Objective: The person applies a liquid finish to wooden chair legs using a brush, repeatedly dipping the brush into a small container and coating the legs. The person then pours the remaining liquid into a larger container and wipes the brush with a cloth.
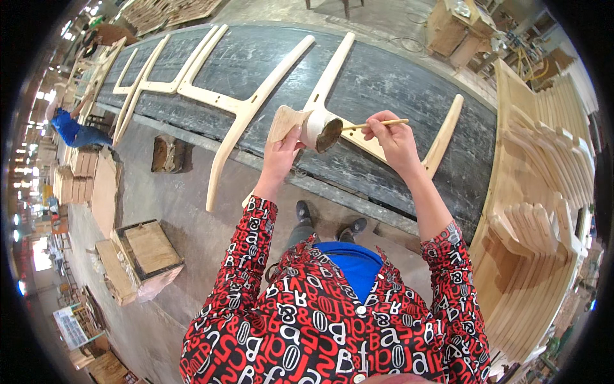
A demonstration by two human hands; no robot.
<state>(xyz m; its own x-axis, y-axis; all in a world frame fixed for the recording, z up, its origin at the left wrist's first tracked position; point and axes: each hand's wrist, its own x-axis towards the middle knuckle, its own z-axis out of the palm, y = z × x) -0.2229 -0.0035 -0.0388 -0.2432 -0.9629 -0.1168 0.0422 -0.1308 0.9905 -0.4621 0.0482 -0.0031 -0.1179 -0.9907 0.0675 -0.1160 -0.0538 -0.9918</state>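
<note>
My left hand (281, 155) is closed round a white cup (311, 130) with a flat, pale piece of wood (288, 123) against its side. The cup is tilted, and its mouth shows a brown, crusted inside. Between the fingers of my right hand (395, 139) is a thin wooden stick (387, 122), its far end at the mouth of the cup. Whether that end carries bristles is hidden. Beneath both hands a pale wooden chair frame part (336, 67) lies on the dark table; another curved frame part (246, 109) lies just to the left.
The long black-topped table (396, 83) runs across in front of me, with several more frame parts farther left. Stacked wooden parts (543, 141) stand at the right. On the floor at left are a wooden box (150, 249) and a small open bin (167, 153). A person in blue (70, 128) works far left.
</note>
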